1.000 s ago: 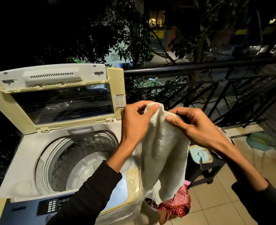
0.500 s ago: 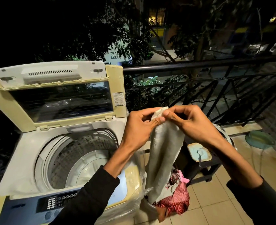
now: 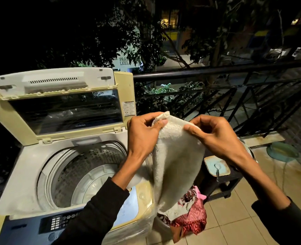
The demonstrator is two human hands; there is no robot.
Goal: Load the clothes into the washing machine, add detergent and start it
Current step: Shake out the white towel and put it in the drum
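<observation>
Both hands held a white towel (image 3: 177, 161) up by its top edge: the left hand (image 3: 143, 137) had its thumb and curled fingers pinched on the rolled corner, and the right hand (image 3: 216, 137) pinched the edge just beside it, thumb to forefinger, the other fingers bent in. From that double grip the towel hung straight down, its lower end reaching a heap of red patterned clothes (image 3: 190, 218) directly beneath. To the left of the grip and lower stood the washing machine (image 3: 22, 174), its lid (image 3: 57, 103) raised upright and its drum (image 3: 86, 174) showing bare metal. Beyond the hands ran a dark railing (image 3: 216, 71), and below the right wrist sat a small stool (image 3: 220, 179) on the tiled floor (image 3: 234, 218)
</observation>
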